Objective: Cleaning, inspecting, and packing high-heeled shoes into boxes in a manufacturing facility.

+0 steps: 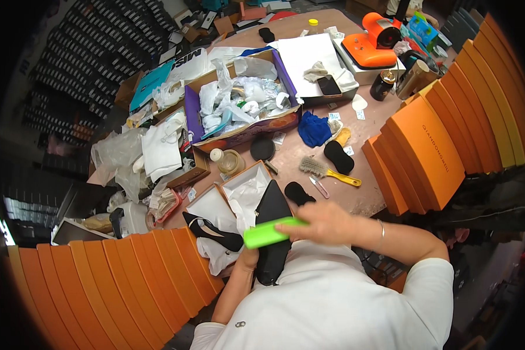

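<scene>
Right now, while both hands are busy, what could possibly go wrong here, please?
The green tool in the right hand crosses over the black shoe in the left hand; a hard edge might scuff it. The other shoe lies on loose paper near the left hand, so a bump could shift it. The left orange boxes are close to that forearm; an elbow might knock them.

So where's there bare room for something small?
Nearest, beyond the right hand, between the yellow-handled brush and the orange boxes on the right. Farther off, between the small black object and the yellow-capped bottle. The left is crowded with plastic wrapping and the purple box.
</scene>
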`<state>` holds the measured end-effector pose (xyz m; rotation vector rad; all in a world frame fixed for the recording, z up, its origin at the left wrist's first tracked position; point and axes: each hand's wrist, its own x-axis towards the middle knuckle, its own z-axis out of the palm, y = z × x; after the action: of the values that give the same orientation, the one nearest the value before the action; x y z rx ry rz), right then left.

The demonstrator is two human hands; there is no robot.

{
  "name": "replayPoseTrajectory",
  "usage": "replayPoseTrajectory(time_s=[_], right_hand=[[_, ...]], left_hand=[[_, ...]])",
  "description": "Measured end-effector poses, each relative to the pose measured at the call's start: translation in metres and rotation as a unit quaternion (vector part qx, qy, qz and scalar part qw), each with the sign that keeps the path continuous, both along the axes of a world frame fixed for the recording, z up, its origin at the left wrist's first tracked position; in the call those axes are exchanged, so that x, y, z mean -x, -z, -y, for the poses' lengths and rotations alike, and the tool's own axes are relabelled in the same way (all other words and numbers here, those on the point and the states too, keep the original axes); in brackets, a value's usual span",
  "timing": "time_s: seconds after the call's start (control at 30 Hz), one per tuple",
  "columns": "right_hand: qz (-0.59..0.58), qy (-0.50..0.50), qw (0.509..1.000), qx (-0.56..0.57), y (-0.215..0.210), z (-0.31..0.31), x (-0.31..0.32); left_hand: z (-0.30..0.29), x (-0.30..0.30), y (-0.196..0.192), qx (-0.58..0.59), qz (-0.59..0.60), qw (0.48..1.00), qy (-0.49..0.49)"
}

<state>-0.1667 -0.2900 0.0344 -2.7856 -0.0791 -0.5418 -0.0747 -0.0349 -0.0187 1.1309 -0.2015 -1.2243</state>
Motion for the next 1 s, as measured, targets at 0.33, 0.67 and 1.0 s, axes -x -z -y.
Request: replayPoseTrajectory(time_s=[0.33,0.67,1.0], right_hand=[[-0.078,-0.074,0.981,-0.164,-0.021,0.019,0.045],[-0.13,-0.046,0.984,-0.116,-0.011,-0.001,0.044],[-0.098,-0.065,0.984,-0.136,-0.028,-0.029,0.033]], left_hand=[[-0.004,-0.01,0.01,-0.013,-0.036,0.998,-0.043],[-0.01,-0.002,0.017,-0.025,-0.024,0.995,-0.092],[-0.007,0.001,0.001,-0.048,-0.06,0.995,-0.064]])
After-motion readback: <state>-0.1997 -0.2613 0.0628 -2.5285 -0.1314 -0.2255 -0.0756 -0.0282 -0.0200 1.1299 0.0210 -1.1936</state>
